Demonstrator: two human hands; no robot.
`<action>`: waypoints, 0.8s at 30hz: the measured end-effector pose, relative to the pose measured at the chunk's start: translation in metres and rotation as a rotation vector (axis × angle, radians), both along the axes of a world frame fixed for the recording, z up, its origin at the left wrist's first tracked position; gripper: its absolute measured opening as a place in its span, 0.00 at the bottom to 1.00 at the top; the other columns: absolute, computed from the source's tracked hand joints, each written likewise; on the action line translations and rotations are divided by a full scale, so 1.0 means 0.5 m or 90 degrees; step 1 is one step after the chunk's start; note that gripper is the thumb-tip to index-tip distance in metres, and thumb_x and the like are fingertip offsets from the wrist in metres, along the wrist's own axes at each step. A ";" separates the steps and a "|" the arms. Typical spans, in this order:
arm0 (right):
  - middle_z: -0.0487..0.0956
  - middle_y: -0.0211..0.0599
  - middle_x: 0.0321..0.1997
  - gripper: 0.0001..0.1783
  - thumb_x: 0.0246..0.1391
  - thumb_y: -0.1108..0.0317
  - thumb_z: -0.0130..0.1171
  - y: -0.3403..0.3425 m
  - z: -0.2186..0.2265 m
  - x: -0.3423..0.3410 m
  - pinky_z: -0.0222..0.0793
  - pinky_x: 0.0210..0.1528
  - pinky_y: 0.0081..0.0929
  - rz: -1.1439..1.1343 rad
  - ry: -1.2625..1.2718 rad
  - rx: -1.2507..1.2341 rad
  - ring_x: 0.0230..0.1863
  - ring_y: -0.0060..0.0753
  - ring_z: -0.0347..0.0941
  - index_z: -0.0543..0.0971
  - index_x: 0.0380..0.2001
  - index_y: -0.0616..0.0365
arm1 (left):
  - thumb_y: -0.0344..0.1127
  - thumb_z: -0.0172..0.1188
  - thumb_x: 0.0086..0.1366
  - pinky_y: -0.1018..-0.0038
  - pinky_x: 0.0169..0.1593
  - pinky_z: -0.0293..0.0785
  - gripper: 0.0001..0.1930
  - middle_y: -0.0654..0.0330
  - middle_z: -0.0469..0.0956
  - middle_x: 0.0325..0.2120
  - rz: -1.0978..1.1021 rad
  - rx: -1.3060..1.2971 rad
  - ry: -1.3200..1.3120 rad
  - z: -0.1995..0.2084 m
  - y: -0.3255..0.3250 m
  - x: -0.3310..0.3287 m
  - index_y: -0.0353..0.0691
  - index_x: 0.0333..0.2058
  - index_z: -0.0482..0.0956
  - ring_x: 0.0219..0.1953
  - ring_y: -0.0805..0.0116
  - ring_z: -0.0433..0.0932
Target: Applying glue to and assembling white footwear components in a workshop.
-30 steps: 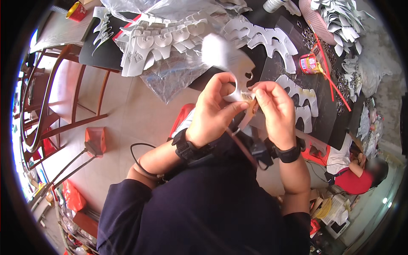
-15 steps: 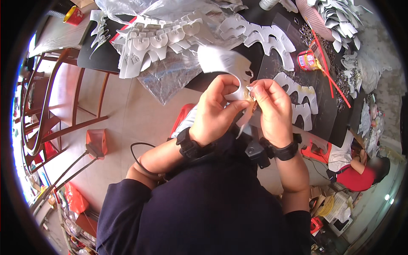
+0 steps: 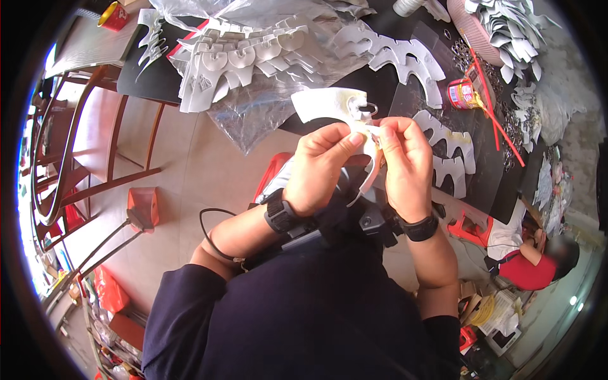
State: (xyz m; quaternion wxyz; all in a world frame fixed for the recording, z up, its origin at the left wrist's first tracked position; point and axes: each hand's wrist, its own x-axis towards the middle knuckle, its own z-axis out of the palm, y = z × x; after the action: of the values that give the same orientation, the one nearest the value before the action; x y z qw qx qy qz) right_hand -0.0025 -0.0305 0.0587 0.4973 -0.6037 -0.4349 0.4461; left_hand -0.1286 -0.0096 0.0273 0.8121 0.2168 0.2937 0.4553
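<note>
A curved, flexible white cut-out piece [image 3: 326, 104] is held up between my two hands, over the near edge of the dark table. My left hand [image 3: 320, 168] is closed on its middle, thumb pressed against the fingers. Close beside it, my right hand [image 3: 407, 168] pinches a folded bit of the same piece. A small metal ring [image 3: 373, 109] shows at the piece's upper right edge, just above the right fingertips. One narrow strip of the piece hangs below my fingers. What lies right under the fingertips is hidden.
Stacked scalloped white pieces [image 3: 240, 60] lie on plastic wrap at the far left. More white pieces [image 3: 405, 60] spread to the right. A red-and-yellow tin [image 3: 462, 94] stands near loose metal rings [image 3: 506, 136] and red sticks [image 3: 505, 136]. A seated person [image 3: 529, 269] works at right.
The white piece has turned and opened out; its broad end now points left instead of curling over my left fingers. The metal ring shows more plainly. Both hands keep their grip.
</note>
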 end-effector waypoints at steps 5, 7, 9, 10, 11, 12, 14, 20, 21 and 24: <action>0.73 0.32 0.37 0.07 0.58 0.69 0.48 0.013 0.017 0.014 0.64 0.38 0.16 0.086 -0.099 0.021 0.35 0.17 0.67 0.70 0.35 0.63 | 0.29 0.52 0.62 0.81 0.36 0.74 0.07 0.62 0.77 0.29 0.033 0.088 0.086 -0.005 0.008 -0.004 0.32 0.34 0.76 0.31 0.78 0.75; 0.73 0.39 0.33 0.08 0.52 0.70 0.54 0.022 0.025 0.016 0.65 0.34 0.25 0.137 -0.345 0.244 0.30 0.32 0.69 0.70 0.32 0.63 | 0.29 0.53 0.62 0.81 0.34 0.74 0.06 0.61 0.78 0.28 0.030 0.117 0.135 -0.008 0.008 -0.004 0.32 0.32 0.75 0.29 0.78 0.76; 0.72 0.42 0.33 0.09 0.47 0.72 0.57 0.017 0.034 0.015 0.66 0.36 0.31 0.139 -0.435 0.265 0.33 0.41 0.69 0.70 0.31 0.63 | 0.29 0.53 0.61 0.81 0.34 0.73 0.06 0.61 0.78 0.28 0.032 0.142 0.156 -0.008 0.002 0.003 0.31 0.31 0.75 0.29 0.78 0.76; 0.72 0.41 0.33 0.09 0.46 0.73 0.57 0.019 0.033 0.013 0.66 0.37 0.32 0.138 -0.487 0.268 0.33 0.42 0.69 0.70 0.31 0.62 | 0.29 0.54 0.61 0.82 0.33 0.73 0.06 0.61 0.78 0.27 0.034 0.164 0.179 -0.008 -0.001 0.005 0.31 0.30 0.74 0.29 0.77 0.76; 0.72 0.40 0.32 0.08 0.45 0.74 0.58 0.020 0.031 0.011 0.65 0.38 0.33 0.138 -0.537 0.271 0.34 0.42 0.69 0.70 0.30 0.62 | 0.29 0.54 0.61 0.82 0.33 0.73 0.06 0.61 0.78 0.27 0.037 0.167 0.179 -0.009 -0.001 0.004 0.31 0.30 0.74 0.29 0.77 0.76; 0.71 0.39 0.32 0.08 0.45 0.74 0.57 0.020 0.030 0.009 0.66 0.39 0.35 0.136 -0.548 0.267 0.36 0.43 0.69 0.71 0.29 0.61 | 0.28 0.54 0.61 0.82 0.34 0.73 0.06 0.61 0.78 0.26 0.033 0.186 0.225 -0.010 0.001 0.000 0.30 0.30 0.74 0.29 0.77 0.77; 0.71 0.39 0.32 0.06 0.46 0.74 0.56 0.025 0.023 0.010 0.66 0.37 0.33 0.129 -0.583 0.299 0.34 0.41 0.69 0.71 0.29 0.62 | 0.28 0.54 0.61 0.82 0.34 0.73 0.06 0.61 0.78 0.26 0.026 0.204 0.272 -0.011 -0.001 -0.003 0.30 0.30 0.74 0.30 0.77 0.77; 0.72 0.26 0.25 0.06 0.57 0.70 0.50 0.010 0.014 0.004 0.63 0.28 0.12 -0.030 0.114 -0.040 0.26 0.11 0.66 0.71 0.31 0.63 | 0.27 0.54 0.60 0.79 0.37 0.75 0.05 0.60 0.77 0.28 0.041 0.141 0.062 -0.014 -0.007 0.001 0.30 0.31 0.76 0.31 0.76 0.76; 0.72 0.26 0.25 0.06 0.57 0.70 0.50 0.008 0.013 0.006 0.63 0.28 0.12 -0.044 0.177 -0.065 0.26 0.11 0.66 0.71 0.31 0.63 | 0.27 0.54 0.60 0.79 0.37 0.75 0.05 0.60 0.77 0.28 0.046 0.152 0.058 -0.016 -0.006 0.002 0.30 0.31 0.76 0.31 0.76 0.76; 0.73 0.28 0.25 0.06 0.57 0.69 0.50 0.012 0.002 0.015 0.65 0.28 0.14 0.012 -0.101 0.046 0.25 0.17 0.68 0.71 0.31 0.62 | 0.27 0.55 0.60 0.77 0.38 0.75 0.05 0.59 0.77 0.30 0.016 0.086 -0.052 -0.020 0.005 0.003 0.31 0.33 0.75 0.33 0.75 0.75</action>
State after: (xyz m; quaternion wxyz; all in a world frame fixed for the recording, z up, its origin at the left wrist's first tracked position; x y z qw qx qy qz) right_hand 0.0049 -0.0246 0.0596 0.4784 -0.6148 -0.4944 0.3857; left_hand -0.1274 -0.0070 0.0173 0.8009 0.2486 0.2315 0.4931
